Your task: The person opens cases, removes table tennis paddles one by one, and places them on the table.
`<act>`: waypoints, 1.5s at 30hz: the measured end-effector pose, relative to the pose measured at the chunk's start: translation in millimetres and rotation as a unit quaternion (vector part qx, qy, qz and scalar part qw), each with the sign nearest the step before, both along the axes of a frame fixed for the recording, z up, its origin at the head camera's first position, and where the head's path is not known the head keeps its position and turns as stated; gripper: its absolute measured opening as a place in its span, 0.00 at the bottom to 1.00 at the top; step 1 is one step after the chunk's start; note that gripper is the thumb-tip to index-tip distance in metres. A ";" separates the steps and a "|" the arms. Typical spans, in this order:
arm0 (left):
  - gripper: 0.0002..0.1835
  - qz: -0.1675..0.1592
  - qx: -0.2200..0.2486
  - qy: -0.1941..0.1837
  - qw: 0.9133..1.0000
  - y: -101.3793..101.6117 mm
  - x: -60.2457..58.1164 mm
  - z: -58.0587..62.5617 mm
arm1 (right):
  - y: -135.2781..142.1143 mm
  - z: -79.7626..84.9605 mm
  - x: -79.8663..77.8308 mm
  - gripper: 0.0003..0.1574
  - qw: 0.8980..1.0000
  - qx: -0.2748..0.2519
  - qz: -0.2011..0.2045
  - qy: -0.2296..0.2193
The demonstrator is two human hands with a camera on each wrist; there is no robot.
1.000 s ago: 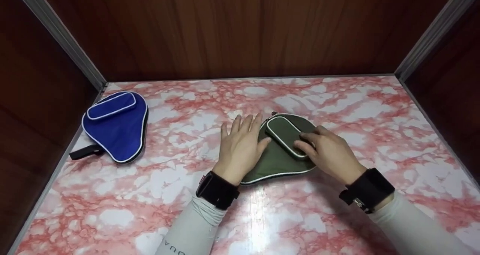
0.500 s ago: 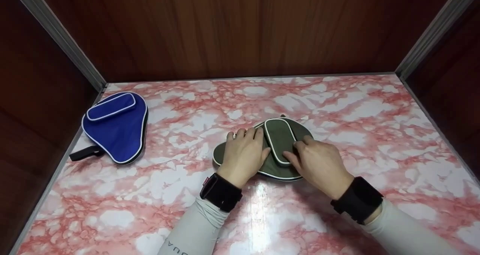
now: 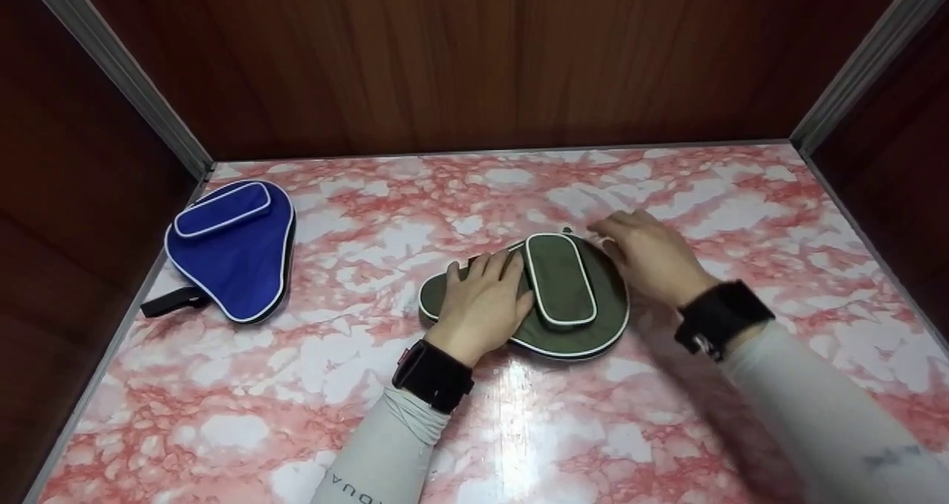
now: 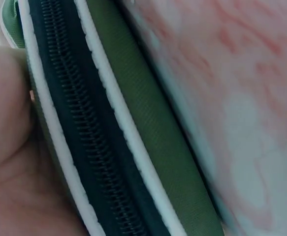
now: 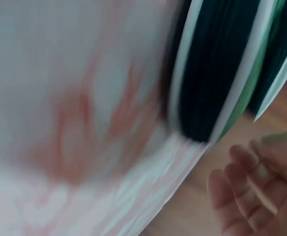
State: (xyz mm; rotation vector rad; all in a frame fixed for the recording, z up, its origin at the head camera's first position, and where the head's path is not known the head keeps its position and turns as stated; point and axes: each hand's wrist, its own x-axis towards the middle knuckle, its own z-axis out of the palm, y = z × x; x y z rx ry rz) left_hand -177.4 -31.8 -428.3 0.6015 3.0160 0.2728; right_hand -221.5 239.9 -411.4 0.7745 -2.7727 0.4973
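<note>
A green paddle-shaped zip case (image 3: 604,326) with white piping and a raised oblong pocket lies on the table, its narrow end to the left. My left hand (image 3: 478,307) rests on its narrower half, fingers extended, thumb beside the pocket. In the left wrist view the dark zipper (image 4: 84,118) runs along the case's side, close to that palm. My right hand (image 3: 652,256) hovers by the rounded right edge, fingers loosely bent and holding nothing. A small zipper pull (image 3: 567,230) sticks out at the far edge, near the fingertips. In the right wrist view those fingers (image 5: 241,196) are apart from the case.
A blue case (image 3: 237,259) of the same shape lies at the left, its black strap (image 3: 174,301) pointing toward the table's left edge. Dark wooden panels (image 3: 474,59) wall the back and both sides of the red-and-white marbled table (image 3: 356,215).
The green case has turned and shifted left, its narrow end now leftward under my left hand. My right hand has let go of the pocket and moved to the far right edge.
</note>
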 end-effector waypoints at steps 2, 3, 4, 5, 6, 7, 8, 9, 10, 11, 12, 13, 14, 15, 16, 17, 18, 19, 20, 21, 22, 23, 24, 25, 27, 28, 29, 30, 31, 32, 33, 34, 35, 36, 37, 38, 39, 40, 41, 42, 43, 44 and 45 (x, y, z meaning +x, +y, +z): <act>0.37 0.002 -0.001 -0.005 1.000 1.2 0.2 -0.3 | 4.0 -2.7 -15.5 0.22 1.000 0.011 0.023 -0.012; 0.37 0.003 -0.002 -0.006 1.000 1.8 0.5 -0.5 | 5.0 -4.9 -21.8 0.24 0.999 0.018 0.033 -0.019; 0.36 0.003 -0.002 -0.006 1.000 2.6 0.6 -1.2 | 4.9 -6.1 -26.5 0.24 0.998 0.025 0.042 -0.028; 0.36 0.002 -0.003 -0.005 1.000 3.2 1.1 -1.4 | 4.2 -7.0 -30.2 0.24 0.998 0.031 0.051 -0.034; 0.36 0.001 -0.003 -0.006 1.000 3.8 1.5 -1.4 | 3.2 -7.8 -33.2 0.23 0.997 0.039 0.059 -0.039; 0.37 0.001 -0.002 -0.007 1.000 4.4 1.9 -1.3 | 2.4 -8.2 -35.6 0.23 0.996 0.046 0.066 -0.044; 0.37 0.000 -0.002 -0.007 1.000 4.9 2.2 -1.1 | 1.4 -7.9 -37.4 0.22 0.995 0.052 0.072 -0.045; 0.36 -0.001 -0.002 -0.005 1.000 5.2 2.3 -1.1 | 0.9 -8.2 -39.8 0.21 0.994 0.057 0.078 -0.044; 0.37 -0.002 -0.002 -0.004 1.000 5.6 2.2 -0.9 | -0.1 -6.9 -41.3 0.20 0.994 0.060 0.082 -0.044; 0.37 -0.002 -0.003 -0.002 1.000 5.6 2.3 -0.2 | -0.7 -6.1 -43.1 0.19 0.994 0.062 0.086 -0.041; 0.37 -0.002 -0.003 -0.001 1.000 5.7 2.2 0.0 | -0.9 -5.8 -45.3 0.19 0.993 0.062 0.090 -0.038; 0.36 -0.001 -0.004 0.001 1.000 5.7 2.0 0.4 | -0.8 -5.4 -46.9 0.19 0.993 0.061 0.092 -0.036; 0.36 -0.002 -0.005 0.003 1.000 5.6 1.7 0.6 | -0.8 -5.3 -48.7 0.20 0.993 0.061 0.094 -0.033; 0.36 -0.003 -0.005 0.004 1.000 5.4 1.5 0.8 | -0.7 -5.8 -50.6 0.20 0.993 0.060 0.095 -0.031; 0.36 -0.004 -0.005 0.005 1.000 5.3 1.2 0.7 | -0.6 -6.2 -52.3 0.20 0.993 0.060 0.096 -0.029; 0.36 -0.004 -0.005 0.006 1.000 4.9 1.0 0.8 | -0.5 -7.0 -54.0 0.20 0.993 0.060 0.096 -0.029; 0.36 -0.005 -0.004 0.006 1.000 4.4 0.8 0.5 | -0.4 -7.9 -55.6 0.20 0.993 0.061 0.095 -0.029; 0.36 -0.006 -0.003 0.006 1.000 3.9 0.5 0.2 | -0.6 -8.5 -57.1 0.19 0.993 0.061 0.093 -0.030; 0.36 -0.005 -0.003 0.006 1.000 3.3 0.2 -0.1 | -1.4 -9.1 -58.6 0.18 0.993 0.062 0.093 -0.031; 0.36 -0.005 -0.002 0.006 1.000 2.6 0.0 -0.4 | -2.3 -9.3 -59.9 0.18 0.993 0.064 0.092 -0.033; 0.36 -0.003 -0.002 0.006 1.000 2.0 -0.1 -0.6 | -3.5 -9.4 -61.1 0.17 0.993 0.065 0.092 -0.034; 0.36 -0.002 -0.002 0.005 1.000 1.2 -0.2 -0.6 | -4.9 -9.1 -62.0 0.17 0.993 0.067 0.091 -0.036; 0.36 -0.001 -0.002 0.006 1.000 0.7 -0.3 -0.9 | -6.4 -8.7 -62.7 0.17 0.993 0.070 0.090 -0.037; 0.36 0.000 -0.002 0.006 1.000 0.4 -0.4 -1.0 | -7.7 -8.4 -63.2 0.16 0.993 0.071 0.090 -0.037; 0.36 0.000 -0.002 0.007 1.000 -0.1 -0.6 -1.5 | -10.6 -7.3 -63.4 0.16 0.993 0.075 0.088 -0.038; 0.36 -0.001 -0.002 0.007 1.000 -0.1 -0.8 -1.8 | -11.6 -7.1 -63.4 0.15 0.993 0.076 0.088 -0.035; 0.36 -0.001 -0.001 0.007 1.000 -0.1 -0.9 -2.0 | -12.7 -6.7 -63.0 0.15 0.993 0.077 0.086 -0.033; 0.36 -0.002 -0.002 0.008 1.000 -0.1 -1.2 -2.2 | -13.8 -6.1 -62.4 0.14 0.993 0.078 0.085 -0.030; 0.36 -0.002 -0.003 0.008 1.000 0.1 -1.1 -2.4 | -14.7 -5.5 -61.4 0.13 0.993 0.079 0.084 -0.027; 0.36 -0.002 -0.003 0.009 1.000 0.2 -0.9 -2.4 | -15.7 -5.0 -60.8 0.13 0.993 0.081 0.084 -0.022; 0.36 -0.001 -0.004 0.009 1.000 0.4 -0.8 -2.4 | -16.5 -4.8 -60.3 0.13 0.993 0.083 0.085 -0.018; 0.36 -0.001 -0.005 0.009 1.000 0.5 -0.7 -2.2 | -17.1 -4.9 -60.0 0.12 0.993 0.085 0.086 -0.012; 0.36 0.000 -0.006 0.009 1.000 0.5 -0.5 -2.1 | -17.9 -5.0 -59.8 0.12 0.992 0.088 0.086 -0.007; 0.36 0.000 -0.006 0.008 1.000 0.7 -0.5 -2.3 | -18.3 -5.4 -59.8 0.12 0.992 0.092 0.086 -0.002; 0.36 0.000 -0.006 0.007 1.000 0.8 -0.4 -2.2 | -18.6 -5.9 -59.7 0.12 0.992 0.096 0.086 0.004; 0.37 0.000 -0.005 0.005 1.000 0.8 -0.4 -2.3 | -18.7 -6.8 -59.9 0.12 0.991 0.099 0.084 0.009; 0.37 0.000 -0.005 0.004 1.000 0.9 -0.7 -2.7 | -18.4 -8.3 -60.3 0.11 0.991 0.101 0.082 0.013; 0.37 0.000 -0.004 0.003 1.000 1.1 -0.9 -3.3 | -18.2 -9.4 -60.4 0.11 0.991 0.103 0.079 0.017; 0.37 0.000 -0.003 0.002 1.000 1.0 -1.0 -3.5 | -18.1 -10.6 -60.6 0.10 0.991 0.104 0.077 0.021; 0.36 0.000 -0.003 0.002 1.000 1.0 -1.2 -3.6 | -18.0 -11.4 -60.6 0.10 0.992 0.104 0.074 0.023; 0.36 0.000 -0.003 0.003 1.000 0.9 -1.2 -3.5 | -17.8 -12.3 -60.6 0.09 0.992 0.103 0.071 0.025; 0.36 0.000 -0.003 0.005 1.000 0.8 -1.4 -3.9 | -17.6 -13.2 -60.7 0.09 0.992 0.103 0.069 0.026; 0.36 0.000 -0.003 0.007 1.000 0.8 -1.5 -4.1 | -17.5 -13.3 -60.3 0.09 0.992 0.104 0.069 0.027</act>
